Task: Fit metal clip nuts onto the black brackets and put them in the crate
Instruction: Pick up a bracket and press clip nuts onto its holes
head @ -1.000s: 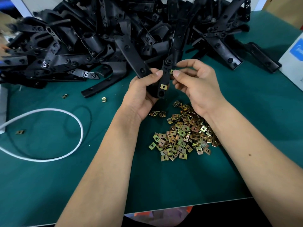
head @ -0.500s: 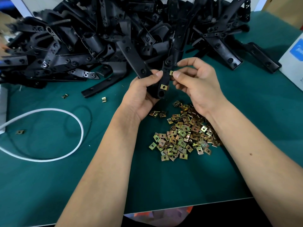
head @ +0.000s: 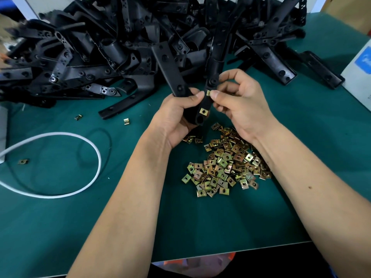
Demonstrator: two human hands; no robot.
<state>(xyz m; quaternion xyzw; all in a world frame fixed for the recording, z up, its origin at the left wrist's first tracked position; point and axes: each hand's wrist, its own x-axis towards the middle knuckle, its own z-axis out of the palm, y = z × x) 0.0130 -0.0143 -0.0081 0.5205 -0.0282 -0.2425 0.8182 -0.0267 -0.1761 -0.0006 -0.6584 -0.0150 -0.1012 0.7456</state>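
- a white cord (head: pixel 94 149) loops across the green counter (head: pixel 200 227) at the far left, with a thin black cable (head: pixel 108 137) curving just inside the loop.
- a single clip nut (head: pixel 23 161) lies inside the loop near the left edge; two stray clip nuts (head: pixel 126 121) lie further back, near the foot of the pile.
- a big pile of black brackets (head: pixel 120 47) fills the back of the counter from the left edge almost to the right.
- the left hand (head: pixel 176 121) grips the black bracket (head: pixel 202 101) low down, fingers curled round it and the thumb pressed on its front; the bracket is lifted above the counter and forks upward into two arms.
- a fitted clip nut (head: pixel 203 111) already sits near the bracket's lower end, just above a round hole.
- the right hand (head: pixel 241 105) pinches a second clip nut (head: pixel 208 93) between thumb and forefinger, held against the edge of the bracket's right arm; the other fingers are curled loosely. whether this nut is fully seated cannot be told.
- a heap of loose clip nuts (head: pixel 224 165) lies on the counter below the hands and between the forearms, partly under the right wrist.
- a white box with a blue label (head: pixel 359 73) stands at the right edge, just beside the end of the pile.
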